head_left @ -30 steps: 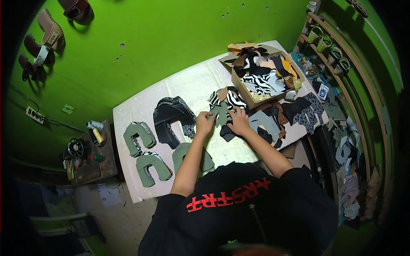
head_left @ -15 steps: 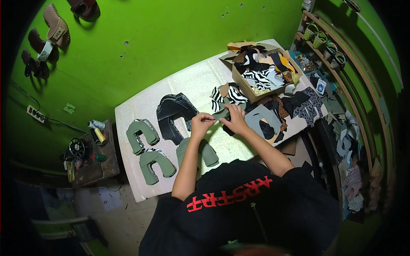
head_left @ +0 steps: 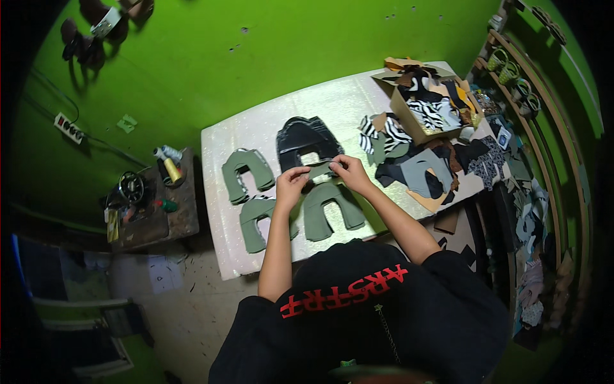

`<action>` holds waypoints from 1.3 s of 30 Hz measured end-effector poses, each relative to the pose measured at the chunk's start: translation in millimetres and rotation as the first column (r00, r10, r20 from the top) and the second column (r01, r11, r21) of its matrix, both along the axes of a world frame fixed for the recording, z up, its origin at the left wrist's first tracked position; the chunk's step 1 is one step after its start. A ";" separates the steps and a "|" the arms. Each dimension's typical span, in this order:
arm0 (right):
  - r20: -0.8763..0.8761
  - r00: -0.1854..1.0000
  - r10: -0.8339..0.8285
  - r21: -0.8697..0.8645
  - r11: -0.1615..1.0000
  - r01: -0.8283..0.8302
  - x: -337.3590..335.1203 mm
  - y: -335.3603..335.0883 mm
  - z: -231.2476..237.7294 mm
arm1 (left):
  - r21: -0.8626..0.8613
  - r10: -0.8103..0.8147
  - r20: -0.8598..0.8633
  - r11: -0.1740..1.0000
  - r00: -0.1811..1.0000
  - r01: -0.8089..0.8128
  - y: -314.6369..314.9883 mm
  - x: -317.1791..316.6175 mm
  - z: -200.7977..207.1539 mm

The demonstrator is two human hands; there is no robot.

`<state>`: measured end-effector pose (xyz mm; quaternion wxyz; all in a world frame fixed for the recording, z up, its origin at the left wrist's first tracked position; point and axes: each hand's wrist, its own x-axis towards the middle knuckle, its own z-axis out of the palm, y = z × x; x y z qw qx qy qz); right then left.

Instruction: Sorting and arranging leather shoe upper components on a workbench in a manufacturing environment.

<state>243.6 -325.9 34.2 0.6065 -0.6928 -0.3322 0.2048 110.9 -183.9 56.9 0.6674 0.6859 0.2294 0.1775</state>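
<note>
Between my two hands stretches a small olive-green strip of leather or cloth (head_left: 319, 171). My left hand (head_left: 291, 185) pinches one end, and my right hand (head_left: 350, 173) grips the other. Just beyond the strip lies a stack of black U-shaped pieces (head_left: 311, 133). On the near side rests an olive-green U-shaped piece (head_left: 327, 208), close below my fingers. Two more green U-shaped stacks sit to the left, the farther one (head_left: 235, 171) and the nearer one (head_left: 254, 221), which my left forearm partly covers.
Everything lies on a pale, shiny table (head_left: 220, 137). A cardboard box (head_left: 409, 115) full of scraps stands at the far right, with loose zebra-print scraps (head_left: 393, 131) and grey cutouts (head_left: 425, 173) around it. At left is a sewing machine (head_left: 131, 187) beside thread spools (head_left: 171, 168).
The whole view has shifted. Relative to the table, my hands have moved left with the green strip, from beside the zebra scraps to between the black stack and the green piece.
</note>
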 end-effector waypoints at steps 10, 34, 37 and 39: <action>0.161 0.986 0.029 0.039 0.999 -0.036 -59.3 101.5 10.3 | 0.008 0.246 -0.043 0.969 0.968 -0.245 98.6 -98.9 -1.1; 0.504 0.857 0.109 -0.217 0.976 0.003 -80.6 251.8 -8.7 | 0.468 0.425 -0.044 0.808 0.904 -0.357 217.3 -83.6 -46.9; 0.554 0.829 0.079 -0.226 0.972 0.059 -79.3 251.9 -13.8 | 0.544 0.447 -0.076 0.767 0.891 -0.339 212.8 -78.7 -45.3; 0.575 0.816 0.060 -0.240 0.966 0.098 -83.8 251.1 -15.5 | 0.579 0.455 -0.097 0.749 0.885 -0.322 209.8 -79.7 -45.7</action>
